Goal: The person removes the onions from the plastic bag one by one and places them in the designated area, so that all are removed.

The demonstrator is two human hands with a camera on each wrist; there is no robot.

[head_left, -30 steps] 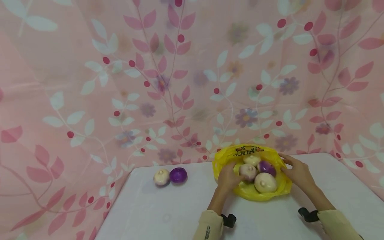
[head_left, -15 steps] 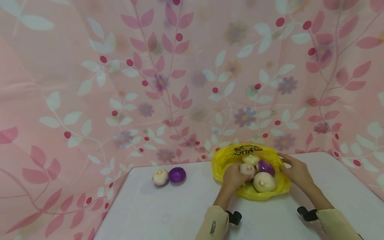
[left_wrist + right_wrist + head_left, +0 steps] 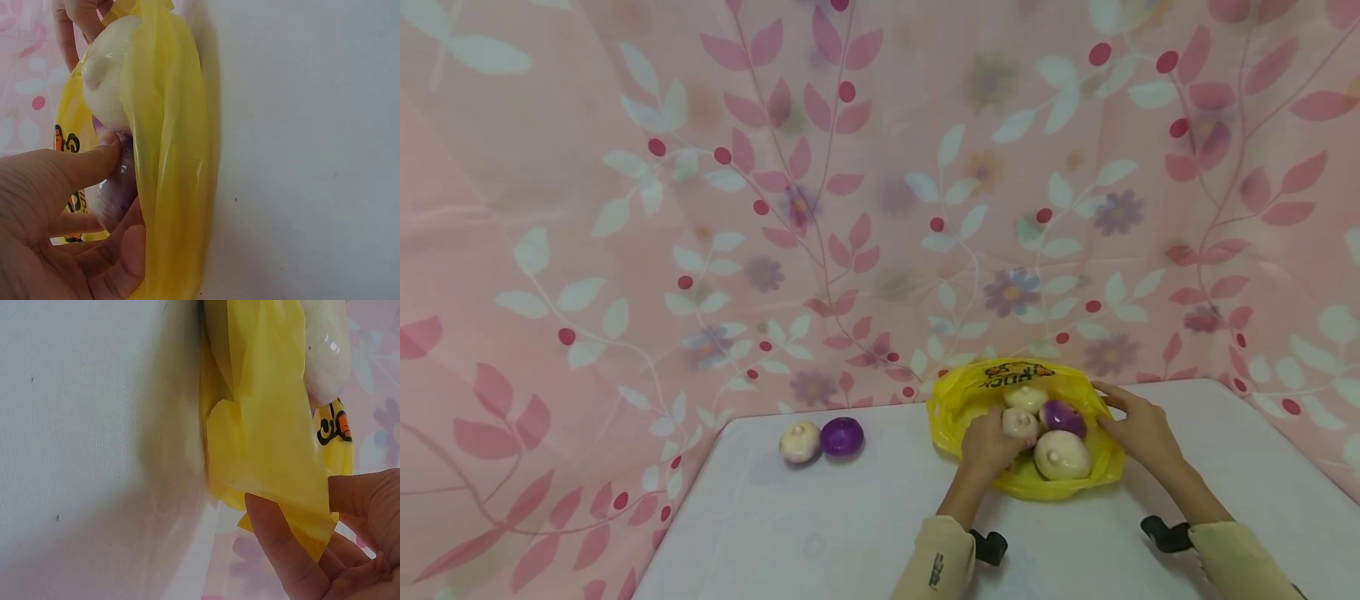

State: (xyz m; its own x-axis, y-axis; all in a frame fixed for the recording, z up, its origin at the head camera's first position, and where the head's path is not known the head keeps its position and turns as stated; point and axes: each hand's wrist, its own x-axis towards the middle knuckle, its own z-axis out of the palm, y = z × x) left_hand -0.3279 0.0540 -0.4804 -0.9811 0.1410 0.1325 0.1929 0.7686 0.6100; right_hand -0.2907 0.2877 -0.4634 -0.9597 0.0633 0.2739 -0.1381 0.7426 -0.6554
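A yellow plastic bag (image 3: pixel 951 408) lies open on the table, with several white and purple onion-like vegetables in it, among them a large white one (image 3: pixel 1063 456) and a purple one (image 3: pixel 1063 418). Inside the bag's left part, my left hand (image 3: pixel 988 442) grips a pale purplish vegetable (image 3: pixel 1021 425); in the left wrist view thumb and fingers (image 3: pixel 94 165) are round it (image 3: pixel 119 187). My right hand (image 3: pixel 1142 429) pinches the bag's right edge; the right wrist view shows the yellow film (image 3: pixel 269 444) between thumb and fingers (image 3: pixel 281 550).
On the left of the white table (image 3: pixel 760 533), a white vegetable (image 3: pixel 800 442) and a purple one (image 3: pixel 842 437) sit side by side. A pink floral cloth (image 3: pixel 880 200) hangs behind the table.
My left hand has moved right, deeper among the vegetables, and its fingers have closed round the pale purplish one. My right hand stays at the bag's edge.
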